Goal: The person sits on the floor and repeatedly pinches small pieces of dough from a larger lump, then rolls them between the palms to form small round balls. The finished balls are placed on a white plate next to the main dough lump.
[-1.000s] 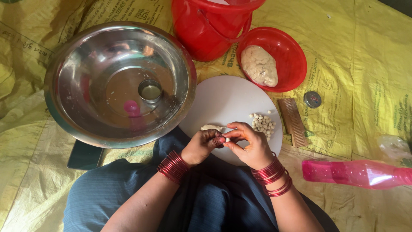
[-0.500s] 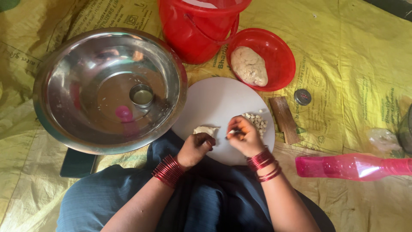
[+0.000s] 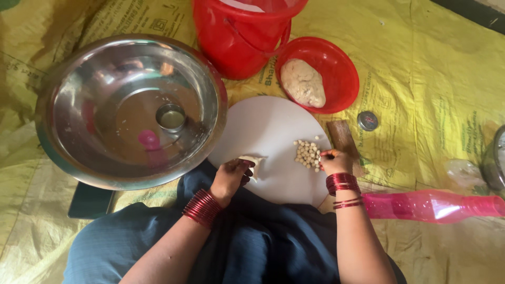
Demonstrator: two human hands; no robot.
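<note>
Dough piece point(image 3: 254, 160) sits pinched in your left hand point(image 3: 231, 178); dough balls point(image 3: 307, 154) lie right of it, touching your right hand point(image 3: 336, 161), whose fingertips pinch 1.

Steel bowl point(image 3: 131, 110) far left, red bucket point(image 3: 239, 37) far, pink bottle point(image 3: 431, 205) right, yellow sheet point(image 3: 436, 94) underneath

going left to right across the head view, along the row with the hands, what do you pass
steel bowl → left hand holding dough piece → pile of small dough balls → right hand → pink bottle
</note>
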